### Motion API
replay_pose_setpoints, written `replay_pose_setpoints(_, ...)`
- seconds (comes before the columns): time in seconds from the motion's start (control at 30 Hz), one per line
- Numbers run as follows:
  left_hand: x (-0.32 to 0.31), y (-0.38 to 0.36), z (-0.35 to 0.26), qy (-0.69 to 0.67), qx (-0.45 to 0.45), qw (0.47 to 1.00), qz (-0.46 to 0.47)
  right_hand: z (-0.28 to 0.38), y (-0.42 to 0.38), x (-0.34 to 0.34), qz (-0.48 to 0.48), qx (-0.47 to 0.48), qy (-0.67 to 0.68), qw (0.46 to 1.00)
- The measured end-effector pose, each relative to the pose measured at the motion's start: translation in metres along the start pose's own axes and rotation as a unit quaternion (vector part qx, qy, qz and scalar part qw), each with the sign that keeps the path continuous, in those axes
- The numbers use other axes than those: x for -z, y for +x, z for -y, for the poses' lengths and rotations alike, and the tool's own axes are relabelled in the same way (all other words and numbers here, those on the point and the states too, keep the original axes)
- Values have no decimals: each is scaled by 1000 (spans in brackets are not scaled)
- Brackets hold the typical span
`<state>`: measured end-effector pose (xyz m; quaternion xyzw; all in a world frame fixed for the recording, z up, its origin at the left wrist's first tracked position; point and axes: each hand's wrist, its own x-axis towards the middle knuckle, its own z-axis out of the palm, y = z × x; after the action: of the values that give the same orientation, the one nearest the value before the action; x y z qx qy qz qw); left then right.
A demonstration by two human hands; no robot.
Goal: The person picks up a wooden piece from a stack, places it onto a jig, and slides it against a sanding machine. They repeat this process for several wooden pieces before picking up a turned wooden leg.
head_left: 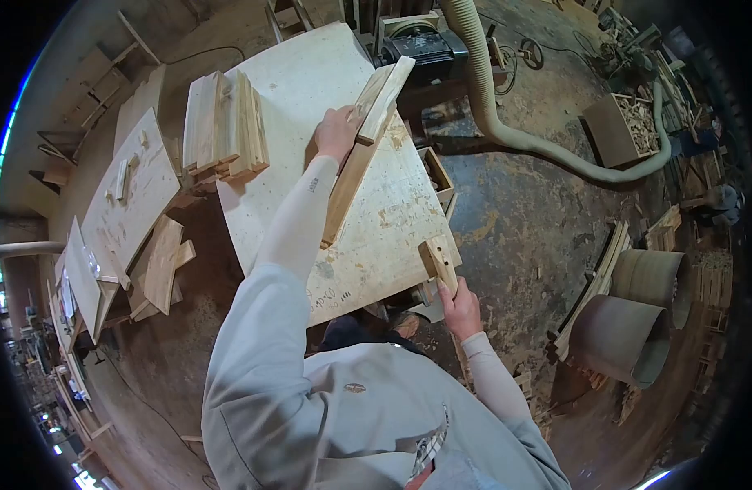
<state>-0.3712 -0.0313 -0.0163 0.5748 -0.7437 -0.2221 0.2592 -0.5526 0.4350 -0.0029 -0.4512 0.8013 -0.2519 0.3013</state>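
My left hand [337, 133] is closed on the left edge of a wooden board [369, 98], its fingertips partly hidden. A pale strip of wood [386, 100] lies along that board's right side, and a longer brown plank [347, 194] slants beneath them across the light worktable [384, 241]. At the table's near right corner, my right hand [460, 309] grips the lower end of a short wooden piece [439, 260] with dark holes in it. A stack of planks [226, 126] sits at the table's left edge.
A motor [429, 55] stands beyond the table, beside a ribbed hose [482, 90] curving right across the floor. Two drum-like cylinders [609, 339] are at right, near a crate of offcuts [621, 131]. Another board-topped table [135, 184] is at left.
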Motion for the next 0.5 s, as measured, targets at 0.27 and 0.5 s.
replay_pose_setpoints(0.27, 2, 5, -6, 27, 4, 1000, 5, -14, 7, -17, -18, 20, 17, 1000)
replay_pose_setpoints(0.5, -6, 10, 2, 22, -37, 999, -21, -26, 11, -27, -33, 29, 23, 999)
